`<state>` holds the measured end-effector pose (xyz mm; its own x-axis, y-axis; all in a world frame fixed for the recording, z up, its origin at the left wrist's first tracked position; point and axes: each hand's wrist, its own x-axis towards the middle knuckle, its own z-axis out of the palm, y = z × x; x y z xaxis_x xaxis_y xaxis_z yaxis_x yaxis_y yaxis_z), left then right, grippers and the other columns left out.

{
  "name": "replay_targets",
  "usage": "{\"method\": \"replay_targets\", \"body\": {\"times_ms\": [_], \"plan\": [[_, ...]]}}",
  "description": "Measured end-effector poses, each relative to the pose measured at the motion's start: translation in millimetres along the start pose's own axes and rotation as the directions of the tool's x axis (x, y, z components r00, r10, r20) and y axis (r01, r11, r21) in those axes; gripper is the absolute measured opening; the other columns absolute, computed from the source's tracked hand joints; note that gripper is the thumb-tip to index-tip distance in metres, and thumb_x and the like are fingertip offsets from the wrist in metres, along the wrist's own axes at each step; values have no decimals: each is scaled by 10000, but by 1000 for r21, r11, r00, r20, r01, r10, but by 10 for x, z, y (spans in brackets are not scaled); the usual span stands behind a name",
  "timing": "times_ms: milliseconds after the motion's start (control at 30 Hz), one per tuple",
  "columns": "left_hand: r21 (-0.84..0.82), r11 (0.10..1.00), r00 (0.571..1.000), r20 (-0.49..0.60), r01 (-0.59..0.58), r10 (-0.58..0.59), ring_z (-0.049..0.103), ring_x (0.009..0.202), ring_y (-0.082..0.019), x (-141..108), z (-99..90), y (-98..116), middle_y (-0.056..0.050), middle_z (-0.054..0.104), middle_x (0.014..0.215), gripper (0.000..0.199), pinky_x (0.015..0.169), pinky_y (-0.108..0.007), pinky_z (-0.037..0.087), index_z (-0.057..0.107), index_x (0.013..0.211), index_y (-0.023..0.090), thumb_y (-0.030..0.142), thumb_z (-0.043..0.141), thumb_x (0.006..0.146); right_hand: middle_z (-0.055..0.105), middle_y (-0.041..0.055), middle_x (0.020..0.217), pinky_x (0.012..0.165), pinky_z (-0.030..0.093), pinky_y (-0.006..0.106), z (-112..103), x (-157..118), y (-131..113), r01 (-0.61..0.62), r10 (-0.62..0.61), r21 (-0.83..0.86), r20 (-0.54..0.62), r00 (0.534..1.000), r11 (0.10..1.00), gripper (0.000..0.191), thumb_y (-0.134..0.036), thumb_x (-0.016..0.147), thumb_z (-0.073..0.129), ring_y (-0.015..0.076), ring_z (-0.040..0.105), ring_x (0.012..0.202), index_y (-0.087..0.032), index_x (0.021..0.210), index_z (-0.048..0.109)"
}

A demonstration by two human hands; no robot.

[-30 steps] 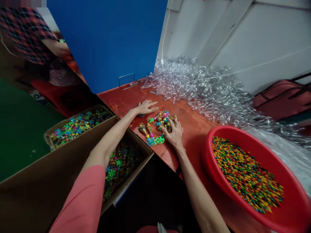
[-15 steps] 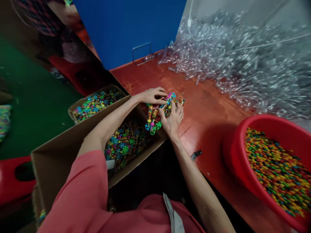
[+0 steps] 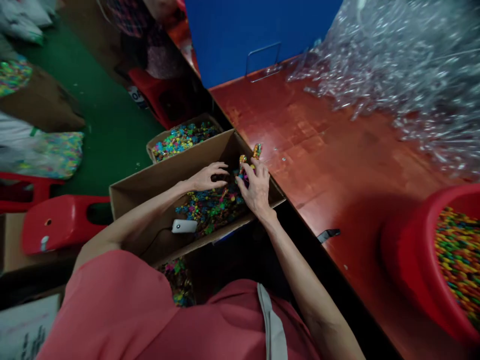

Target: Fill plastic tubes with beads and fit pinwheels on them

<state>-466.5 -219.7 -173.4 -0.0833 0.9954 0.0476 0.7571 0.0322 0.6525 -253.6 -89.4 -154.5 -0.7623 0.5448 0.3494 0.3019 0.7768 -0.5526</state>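
Observation:
My left hand is inside the cardboard box, its fingers curved and apart with nothing between them. At the box's table-side edge, my right hand has its thumb and fingers around a few candy-filled toy tubes with coloured wheel-shaped tops. Another candy-filled tube pokes out past its fingertips, over the table edge. Below both hands, a heap of similar colourful tubes covers part of the box floor. A white device with a dark cable rests at the box's near side.
The orange table carries a pile of clear empty tubes, a red tub of coloured candies and a blue panel. A smaller box of tubes, red stools and a seated person are at left.
Both hands have moved from the table edge down into the box with the bunch of tubes. My left hand has come off the tubes; most have dropped inside. The view has swung left.

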Motion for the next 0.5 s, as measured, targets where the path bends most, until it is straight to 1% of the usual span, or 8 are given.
{"method": "replay_targets", "body": {"times_ms": [100, 167, 233, 300, 367, 400, 467, 500], "plan": [[56, 981, 979, 79, 184, -188, 580, 1346, -337, -343, -73, -148, -190, 624, 1430, 573, 1195, -527, 425, 749, 1230, 150, 609, 606, 917, 610, 151, 1425, 1256, 289, 600, 38, -1, -5, 64, -68, 57, 58, 996, 996, 331, -318, 1034, 548, 318, 521, 1377, -206, 1317, 679], [84, 960, 960, 69, 266, -272, 622, 1269, -325, -455, -194, -157, -173, 670, 1345, 561, 1157, -509, 458, 757, 1207, 158, 604, 601, 905, 652, 138, 1359, 1230, 345, 587, -25, -32, -1, 62, -70, 124, 60, 996, 990, 285, -303, 1042, 538, 309, 570, 1321, -217, 1260, 699], [84, 952, 955, 31, 293, -296, 652, 1204, -306, -448, -323, -51, -144, 699, 1293, 535, 1118, -485, 490, 751, 1216, 176, 585, 592, 910, 692, 128, 1277, 1169, 435, 553, -210, -137, -1, 58, -72, 196, 65, 995, 979, 255, -289, 1053, 522, 299, 621, 1242, -227, 1221, 704], [66, 957, 959, -20, 283, -282, 676, 1153, -291, -320, -421, 162, -120, 711, 1286, 523, 1086, -466, 516, 743, 1230, 191, 581, 586, 920, 725, 109, 1192, 1128, 481, 532, -518, -335, -14, 74, -100, 238, 101, 990, 968, 232, -274, 1065, 508, 286, 657, 1165, -241, 1191, 700], [44, 969, 966, -99, 242, -237, 686, 1143, -286, -90, -472, 440, -104, 724, 1272, 519, 1086, -461, 524, 736, 1242, 206, 592, 579, 933, 733, 91, 1151, 1097, 514, 507, -909, -606, -50, 93, -141, 242, 188, 972, 966, 209, -267, 1070, 518, 265, 675, 1115, -253, 1187, 691], [34, 980, 973, -130, 198, -192, 687, 1152, -282, 53, -482, 592, -96, 727, 1271, 508, 1093, -458, 524, 732, 1249, 215, 591, 581, 941, 732, 80, 1161, 1077, 533, 480, -1124, -750, -76, 105, -167, 239, 258, 952, 965, 209, -270, 1073, 528, 252, 676, 1116, -261, 1215, 680], [7, 997, 985, -155, 77, -75, 685, 1178, -275, 381, -484, 903, -84, 720, 1302, 506, 1095, -442, 532, 714, 1285, 231, 591, 597, 948, 699, 74, 1284, 1069, 543, 435, -1586, -1011, -132, 108, -174, 205, 333, 927, 973, 260, -289, 1074, 549, 230, 657, 1190, -284, 1319, 636], [-3, 1000, 987, -157, 20, -20, 679, 1206, -278, 560, -478, 1056, -82, 713, 1329, 520, 1107, -439, 529, 704, 1304, 238, 599, 609, 943, 693, 69, 1309, 1061, 550, 412, -1833, -1109, -148, 120, -180, 183, 357, 917, 976, 275, -297, 1072, 562, 223, 651, 1216, -290, 1340, 626]]}}
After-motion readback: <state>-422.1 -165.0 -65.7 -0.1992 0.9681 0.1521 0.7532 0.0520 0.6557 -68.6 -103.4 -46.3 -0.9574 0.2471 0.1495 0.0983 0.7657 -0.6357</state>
